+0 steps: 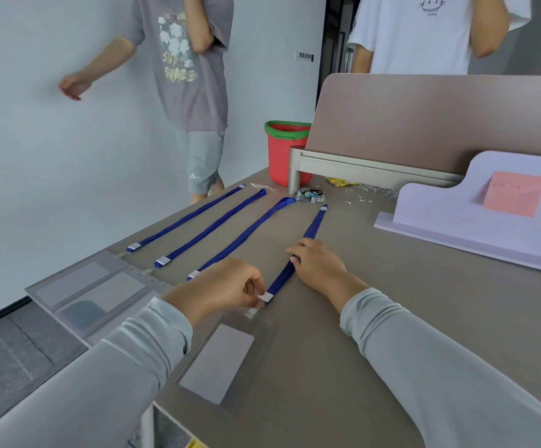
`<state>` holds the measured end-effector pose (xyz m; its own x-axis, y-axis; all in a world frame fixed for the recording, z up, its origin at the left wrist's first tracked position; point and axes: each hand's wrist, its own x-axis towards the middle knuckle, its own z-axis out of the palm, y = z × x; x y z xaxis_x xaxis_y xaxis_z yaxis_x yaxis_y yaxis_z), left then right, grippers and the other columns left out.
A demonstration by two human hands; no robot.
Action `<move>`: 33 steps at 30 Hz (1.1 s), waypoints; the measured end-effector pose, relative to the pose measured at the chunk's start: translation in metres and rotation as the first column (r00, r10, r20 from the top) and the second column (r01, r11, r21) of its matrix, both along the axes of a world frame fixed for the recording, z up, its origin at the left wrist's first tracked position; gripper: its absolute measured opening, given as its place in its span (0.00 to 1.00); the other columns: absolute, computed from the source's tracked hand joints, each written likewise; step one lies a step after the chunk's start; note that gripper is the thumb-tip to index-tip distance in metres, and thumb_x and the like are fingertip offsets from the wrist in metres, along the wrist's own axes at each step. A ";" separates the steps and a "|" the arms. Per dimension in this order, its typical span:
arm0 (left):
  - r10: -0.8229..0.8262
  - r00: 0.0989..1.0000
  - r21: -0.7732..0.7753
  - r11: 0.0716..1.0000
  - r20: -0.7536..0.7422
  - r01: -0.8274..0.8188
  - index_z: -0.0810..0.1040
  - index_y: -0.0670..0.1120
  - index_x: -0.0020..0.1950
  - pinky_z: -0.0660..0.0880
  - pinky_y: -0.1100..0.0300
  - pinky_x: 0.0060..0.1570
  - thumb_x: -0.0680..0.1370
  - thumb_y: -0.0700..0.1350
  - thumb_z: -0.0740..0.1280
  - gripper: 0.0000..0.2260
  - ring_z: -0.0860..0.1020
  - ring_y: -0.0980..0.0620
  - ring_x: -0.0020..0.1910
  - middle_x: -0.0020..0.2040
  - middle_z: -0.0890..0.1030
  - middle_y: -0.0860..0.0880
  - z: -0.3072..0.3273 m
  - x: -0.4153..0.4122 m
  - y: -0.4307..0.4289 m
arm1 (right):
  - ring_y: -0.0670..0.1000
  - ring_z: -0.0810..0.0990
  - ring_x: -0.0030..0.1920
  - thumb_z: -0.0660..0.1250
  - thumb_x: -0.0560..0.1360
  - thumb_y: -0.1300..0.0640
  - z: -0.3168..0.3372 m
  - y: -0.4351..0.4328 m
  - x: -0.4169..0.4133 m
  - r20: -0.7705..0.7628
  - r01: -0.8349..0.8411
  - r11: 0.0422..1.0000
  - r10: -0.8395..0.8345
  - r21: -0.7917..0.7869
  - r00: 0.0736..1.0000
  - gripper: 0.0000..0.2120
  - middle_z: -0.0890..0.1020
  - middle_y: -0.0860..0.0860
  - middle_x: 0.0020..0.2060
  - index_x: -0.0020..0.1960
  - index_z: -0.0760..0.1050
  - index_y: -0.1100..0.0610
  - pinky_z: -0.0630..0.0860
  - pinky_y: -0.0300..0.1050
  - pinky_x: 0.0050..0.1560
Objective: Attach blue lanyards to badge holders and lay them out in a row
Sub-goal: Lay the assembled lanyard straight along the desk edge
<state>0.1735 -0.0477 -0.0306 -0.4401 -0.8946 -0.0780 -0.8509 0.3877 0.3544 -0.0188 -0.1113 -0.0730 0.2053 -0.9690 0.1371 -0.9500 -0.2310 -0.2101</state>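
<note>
At the left edge of the bench (408, 318), two clear badge holders (72, 281) lie side by side, each seemingly joined to a blue strap. A third holder is mostly hidden behind the left wrist. Their three lanyards (211, 231) stretch away across the bench in near-parallel lines, so three sets look done.

Right of them, the left hand (227, 286) pinches the white clip end of the fourth lanyard (313, 227) between thumb and fingertips. It holds the clip just above the tab of the fourth badge holder (220, 363), which lies flat near the bench's front edge. Whether clip and tab are already joined cannot be told; they sit touching or nearly so.

Further right, the right hand (319, 265) rests on the strap's middle, fingers laid over it, pressing down rather than gripping.

I judge the task close to its end: this last set needs fastening, if not yet fastened, and straightening into the row.
</note>
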 end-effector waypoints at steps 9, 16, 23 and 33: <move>-0.190 0.972 -0.123 0.971 0.135 0.207 0.72 0.48 0.66 0.64 0.57 0.67 0.81 0.48 0.56 0.15 0.67 0.54 0.65 0.67 0.69 0.50 -0.027 0.016 0.072 | 0.55 0.52 0.76 0.49 0.79 0.41 -0.007 0.026 0.023 -0.100 0.045 0.979 -0.025 0.201 0.995 0.31 0.53 0.56 0.76 0.76 0.51 0.59 0.55 0.54 0.74; -0.139 0.986 -0.118 0.982 0.095 0.150 0.58 0.49 0.75 0.49 0.62 0.71 0.82 0.49 0.52 0.20 0.54 0.55 0.74 0.76 0.55 0.54 -0.042 0.040 0.100 | 0.56 0.58 0.74 0.52 0.80 0.45 -0.010 0.034 0.031 -0.044 0.067 0.981 -0.060 0.183 0.997 0.27 0.60 0.58 0.74 0.71 0.60 0.62 0.60 0.53 0.72; -0.157 0.979 -0.109 0.979 0.132 0.172 0.54 0.49 0.76 0.40 0.66 0.67 0.82 0.51 0.49 0.22 0.49 0.58 0.75 0.77 0.52 0.54 -0.044 0.055 0.103 | 0.56 0.50 0.76 0.47 0.78 0.36 -0.010 0.032 0.045 -0.139 0.103 0.975 -0.075 0.200 0.987 0.37 0.51 0.58 0.76 0.76 0.49 0.61 0.53 0.56 0.73; -0.127 0.984 -0.106 0.984 0.122 0.140 0.53 0.49 0.76 0.41 0.63 0.71 0.83 0.50 0.47 0.21 0.46 0.57 0.75 0.77 0.50 0.52 -0.048 0.058 0.093 | 0.56 0.49 0.77 0.50 0.76 0.34 -0.011 0.022 0.046 -0.115 0.094 0.977 -0.072 0.193 0.991 0.41 0.49 0.57 0.77 0.76 0.46 0.61 0.51 0.53 0.75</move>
